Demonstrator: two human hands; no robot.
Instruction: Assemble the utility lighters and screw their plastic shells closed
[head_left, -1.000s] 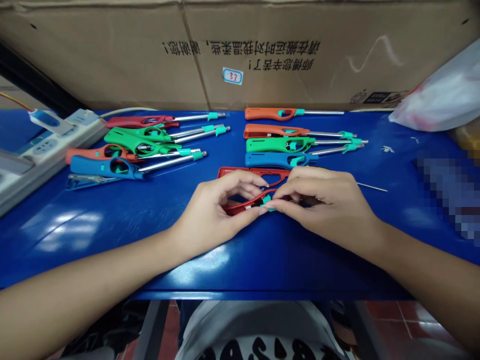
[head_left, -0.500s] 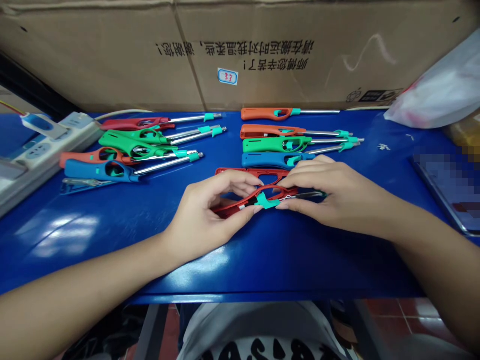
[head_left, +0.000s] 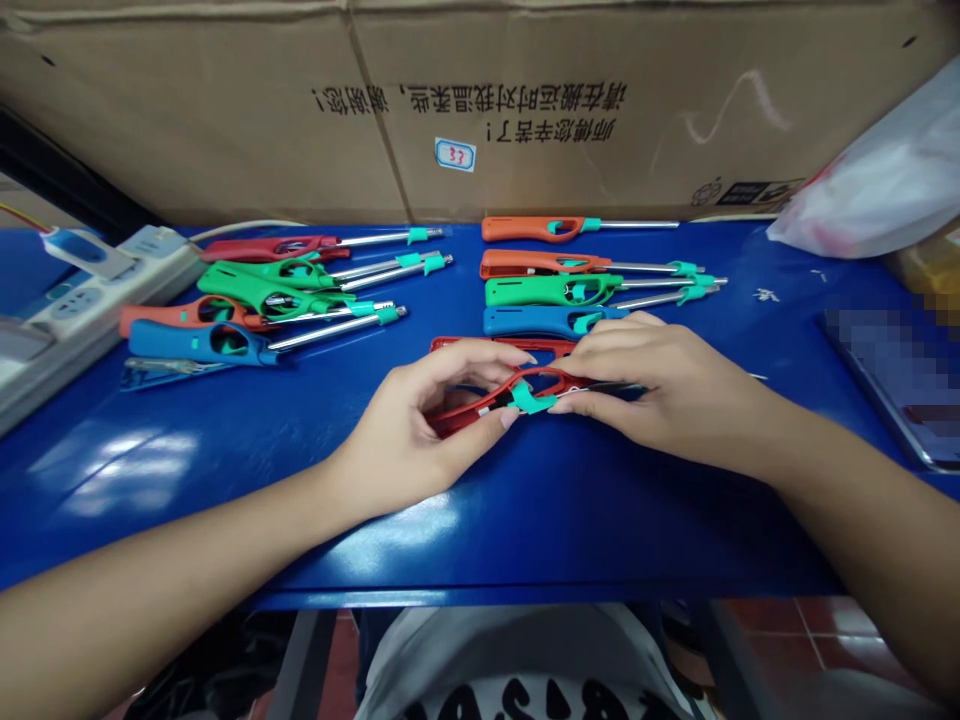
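Clamping red shell (head_left: 454,418) with teal trigger (head_left: 534,399) in left hand (head_left: 409,435), pinching its front in right hand (head_left: 667,385); not joined to other red half (head_left: 446,343).

Low at 6 o'clock shows a pale grey-white shirt (head_left: 502,645), with thick black lettering (head_left: 556,699) in rounded strokes partly cut off below, and a strip of dark blue cloth (head_left: 367,640) beside it towards 7 o'clock. The left forearm (head_left: 187,570) at 8 o'clock and right forearm (head_left: 855,510) at 4 o'clock are bare and slender, leading to a bare left hand (head_left: 420,420) and right hand (head_left: 667,385) with slim fingers.
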